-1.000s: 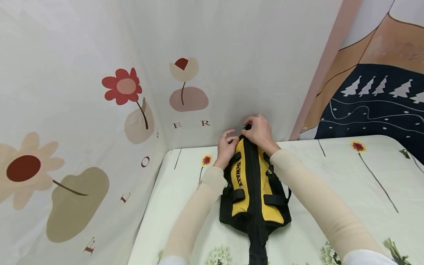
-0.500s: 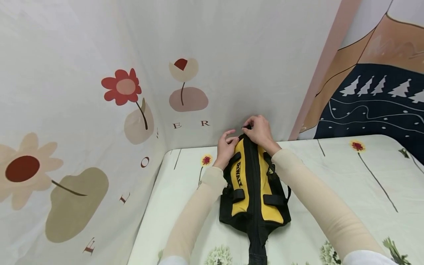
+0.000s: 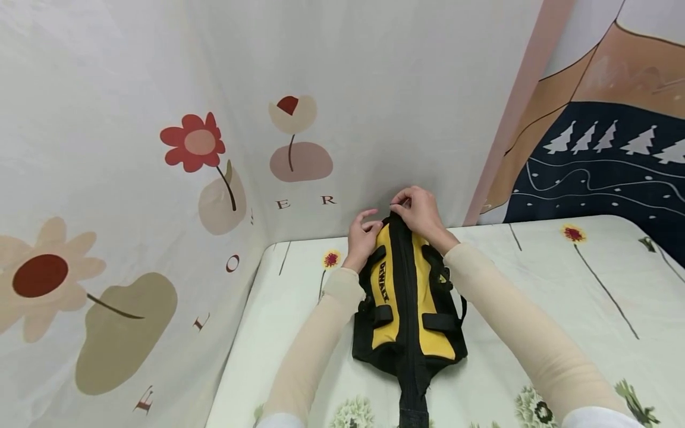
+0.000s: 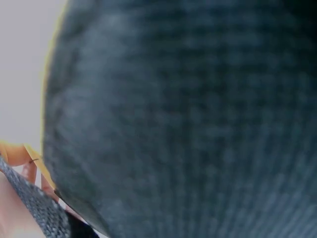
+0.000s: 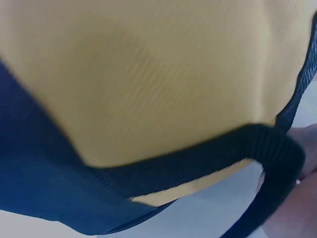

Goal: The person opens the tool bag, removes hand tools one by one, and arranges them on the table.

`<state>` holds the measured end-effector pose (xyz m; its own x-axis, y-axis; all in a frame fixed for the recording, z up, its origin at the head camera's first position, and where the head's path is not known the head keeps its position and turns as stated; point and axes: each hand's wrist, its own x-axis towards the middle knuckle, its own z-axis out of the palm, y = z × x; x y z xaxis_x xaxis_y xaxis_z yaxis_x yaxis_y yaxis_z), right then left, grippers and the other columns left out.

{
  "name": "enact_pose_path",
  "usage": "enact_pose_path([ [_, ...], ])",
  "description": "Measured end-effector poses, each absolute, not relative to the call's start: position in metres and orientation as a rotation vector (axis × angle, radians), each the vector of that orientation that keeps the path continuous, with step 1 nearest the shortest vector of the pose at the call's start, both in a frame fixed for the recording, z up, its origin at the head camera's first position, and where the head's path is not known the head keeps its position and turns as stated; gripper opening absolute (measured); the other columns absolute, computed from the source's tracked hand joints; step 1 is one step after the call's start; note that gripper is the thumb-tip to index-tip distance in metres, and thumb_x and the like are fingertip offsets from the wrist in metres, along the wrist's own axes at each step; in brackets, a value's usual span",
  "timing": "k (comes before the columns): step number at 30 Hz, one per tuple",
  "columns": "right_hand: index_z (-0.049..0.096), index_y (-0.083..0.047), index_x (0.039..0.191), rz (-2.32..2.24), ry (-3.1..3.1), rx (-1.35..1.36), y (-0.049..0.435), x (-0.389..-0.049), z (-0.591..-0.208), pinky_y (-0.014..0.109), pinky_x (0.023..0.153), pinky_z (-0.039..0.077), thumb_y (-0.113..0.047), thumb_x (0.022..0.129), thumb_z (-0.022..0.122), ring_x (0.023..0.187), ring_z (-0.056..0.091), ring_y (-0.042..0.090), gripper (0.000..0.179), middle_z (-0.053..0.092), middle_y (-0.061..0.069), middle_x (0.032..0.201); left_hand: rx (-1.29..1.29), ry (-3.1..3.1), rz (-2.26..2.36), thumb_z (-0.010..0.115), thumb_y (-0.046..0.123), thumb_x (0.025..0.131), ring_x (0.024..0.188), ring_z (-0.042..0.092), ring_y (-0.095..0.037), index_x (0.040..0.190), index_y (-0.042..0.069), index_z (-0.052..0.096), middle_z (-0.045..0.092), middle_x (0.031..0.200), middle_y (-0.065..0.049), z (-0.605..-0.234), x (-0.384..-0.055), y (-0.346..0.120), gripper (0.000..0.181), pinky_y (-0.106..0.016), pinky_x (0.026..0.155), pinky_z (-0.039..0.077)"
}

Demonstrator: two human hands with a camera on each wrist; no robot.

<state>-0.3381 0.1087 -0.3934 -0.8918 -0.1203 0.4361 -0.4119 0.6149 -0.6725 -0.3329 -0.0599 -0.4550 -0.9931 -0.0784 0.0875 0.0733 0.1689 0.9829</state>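
A black and yellow DEWALT tool bag (image 3: 386,333) lies lengthwise on the flowered cloth, its long black zipper (image 3: 408,279) running down the middle, shut along the visible length. At the far end, my right hand (image 3: 420,211) pinches the black zipper end between thumb and fingertips. My left hand (image 3: 364,238) holds the bag's far left corner, with the index finger raised off it. Black side fabric of the bag (image 4: 188,119) fills most of the left wrist view. In the right wrist view, a yellow panel (image 5: 163,84) and a black strap (image 5: 173,171) cover part of that hand.
The flower-printed cloth (image 3: 535,297) spreads under the bag. A pale curtain (image 3: 374,119) with printed flowers and letters rises right behind it and along the left. At the right hangs a dark panel with white trees (image 3: 588,178). A zipper tail (image 3: 413,386) extends toward me.
The head view has shifted slightly. The black end at the right fingertips shows less above them now. Both hands stay at the far end of the bag.
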Motion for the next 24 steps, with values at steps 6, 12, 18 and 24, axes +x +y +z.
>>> enact_pose_path([
  [6, 0.083, 0.000, 0.101, 1.153, -2.456, 0.470, 0.116, -0.332, -0.396, 0.037, 0.071, 0.049, -0.006, 0.103, 0.080, 0.078, 0.065, 0.030, 0.007, 0.075, 0.017, 0.097, 0.020, -2.312, -1.938, 0.068, 0.014, 0.111, 0.110, 0.076, -0.028, 0.147, 0.014, 0.068, 0.083, 0.122, -0.011, -0.454, -0.333, -0.059, 0.036, -0.034, 0.089, 0.057],
  [12, 0.084, -0.002, 0.098, 1.176, -2.419, 0.530, 0.121, -0.322, -0.397, 0.033, 0.068, 0.046, -0.006, 0.101, 0.081, 0.075, 0.061, 0.026, 0.007, 0.074, 0.015, 0.098, 0.022, -2.310, -1.919, 0.068, 0.013, 0.112, 0.113, 0.076, -0.029, 0.147, 0.014, 0.068, 0.082, 0.124, -0.012, -0.453, -0.332, -0.058, 0.036, -0.038, 0.094, 0.059],
  [18, 0.085, -0.004, 0.100, 1.195, -2.398, 0.623, 0.122, -0.305, -0.398, 0.031, 0.066, 0.049, -0.006, 0.099, 0.084, 0.077, 0.065, 0.023, 0.003, 0.078, 0.012, 0.105, 0.013, -2.290, -1.944, 0.067, 0.010, 0.111, 0.111, 0.076, -0.030, 0.148, 0.014, 0.067, 0.082, 0.124, -0.014, -0.452, -0.332, -0.059, 0.037, -0.034, 0.091, 0.059],
  [24, 0.085, -0.004, 0.102, 1.302, -2.404, 0.619, 0.124, -0.282, -0.400, 0.027, 0.066, 0.049, -0.006, 0.098, 0.085, 0.077, 0.065, 0.022, 0.005, 0.079, 0.011, 0.097, 0.006, -2.276, -1.950, 0.067, 0.010, 0.111, 0.108, 0.077, -0.028, 0.147, 0.013, 0.067, 0.082, 0.124, -0.014, -0.452, -0.332, -0.061, 0.036, -0.030, 0.086, 0.058],
])
